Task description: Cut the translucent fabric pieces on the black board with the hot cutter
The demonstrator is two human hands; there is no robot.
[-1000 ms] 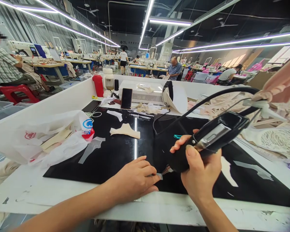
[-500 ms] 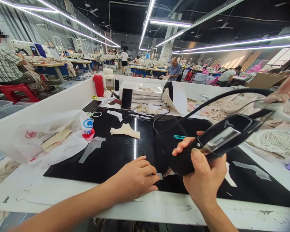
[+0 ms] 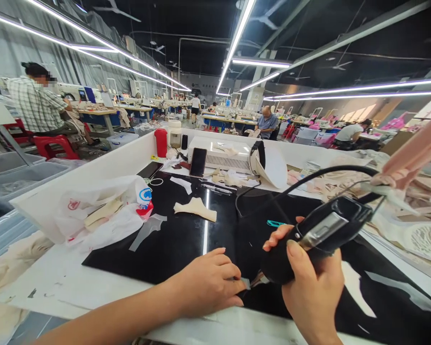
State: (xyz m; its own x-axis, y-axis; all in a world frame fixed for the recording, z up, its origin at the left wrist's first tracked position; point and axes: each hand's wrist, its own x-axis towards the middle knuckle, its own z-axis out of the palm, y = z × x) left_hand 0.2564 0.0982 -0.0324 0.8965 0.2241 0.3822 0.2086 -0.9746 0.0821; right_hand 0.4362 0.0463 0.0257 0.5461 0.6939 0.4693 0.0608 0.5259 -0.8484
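Observation:
My right hand (image 3: 314, 299) is wrapped around a black corded hand tool (image 3: 332, 218) with a silver plate on its side. The tool's narrow metal tip (image 3: 259, 279) points down and left, close to a small translucent strip (image 3: 246, 283). My left hand (image 3: 213, 283) lies low over the black mat (image 3: 165, 261), its fingers curled with the strip at their tips. Whether the tip touches the strip, I cannot tell. Beyond my left hand lies a beige fabric piece (image 3: 196, 209). White (image 3: 357, 290) and translucent (image 3: 404, 287) cut pieces lie right of my right hand.
A plastic bag (image 3: 70, 218) holds beige pieces at left. Behind the mat stand a phone (image 3: 198, 162), a white vented box (image 3: 221, 155) and a red cup (image 3: 161, 143). The tool's cable (image 3: 301, 177) arches over the mat. Co-workers (image 3: 38, 103) sit beyond the low white wall.
The view has tilted upward and shifted left, so the table appears lower and further right. Both hands keep nearly the same pose, with the tool still by the strip.

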